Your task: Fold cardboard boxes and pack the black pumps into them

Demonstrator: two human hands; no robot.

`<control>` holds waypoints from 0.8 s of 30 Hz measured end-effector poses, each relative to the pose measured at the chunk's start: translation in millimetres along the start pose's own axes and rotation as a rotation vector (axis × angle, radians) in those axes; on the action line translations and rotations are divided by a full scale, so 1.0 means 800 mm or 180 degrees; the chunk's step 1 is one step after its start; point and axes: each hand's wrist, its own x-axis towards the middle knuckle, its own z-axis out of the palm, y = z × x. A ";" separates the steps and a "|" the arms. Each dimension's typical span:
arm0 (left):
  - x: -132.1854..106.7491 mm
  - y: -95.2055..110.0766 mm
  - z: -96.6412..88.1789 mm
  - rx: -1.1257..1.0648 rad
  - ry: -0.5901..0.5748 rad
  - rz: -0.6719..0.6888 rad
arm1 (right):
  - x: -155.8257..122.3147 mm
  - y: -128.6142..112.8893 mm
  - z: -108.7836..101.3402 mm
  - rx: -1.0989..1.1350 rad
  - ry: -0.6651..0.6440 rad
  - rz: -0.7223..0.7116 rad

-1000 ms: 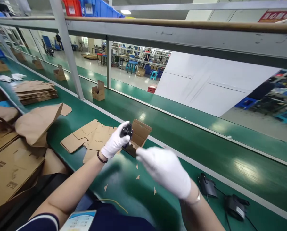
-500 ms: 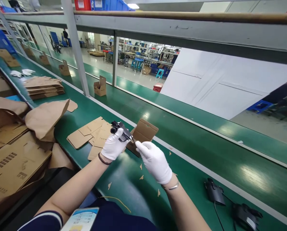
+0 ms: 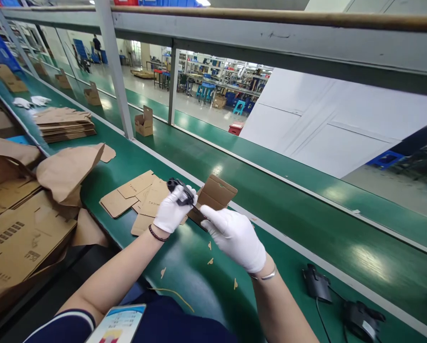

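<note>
My left hand [image 3: 170,212], in a white glove, is closed around a small black device [image 3: 180,189] with a rounded knob at one end. A thin dark cable [image 3: 197,209] runs from the device towards my right hand [image 3: 237,238], also gloved. The fingers of that hand are pinched together on the cable, and part of it is hidden by them. Just behind both hands stands a brown carton [image 3: 218,190] with its lid raised. Flattened cartons [image 3: 127,195] lie to the left of my left hand.
Two black devices with cables [image 3: 317,283] lie at the lower right. Small cardboard scraps [image 3: 209,261] dot the green bench. Stacked flat cardboard [image 3: 65,124] and crumpled brown paper [image 3: 68,171] are at left. Beyond a metal post [image 3: 115,71], small cartons [image 3: 144,122] stand on the belt.
My right hand has shifted slightly right and towards me, still pinching the cable. My left hand has turned the device a little. The cartons on the belt have moved left.
</note>
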 end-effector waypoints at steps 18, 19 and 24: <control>0.089 0.029 -0.069 0.5679 0.0377 0.1520 | 0.058 0.083 0.065 0.0154 -0.2597 0.1122; 0.097 0.038 -0.076 0.5978 0.0740 0.1358 | 0.059 0.081 0.072 0.0195 -0.2726 0.1071; 0.129 0.057 -0.107 0.6830 0.1532 0.0449 | 0.051 0.068 0.073 0.0344 -0.2775 0.0984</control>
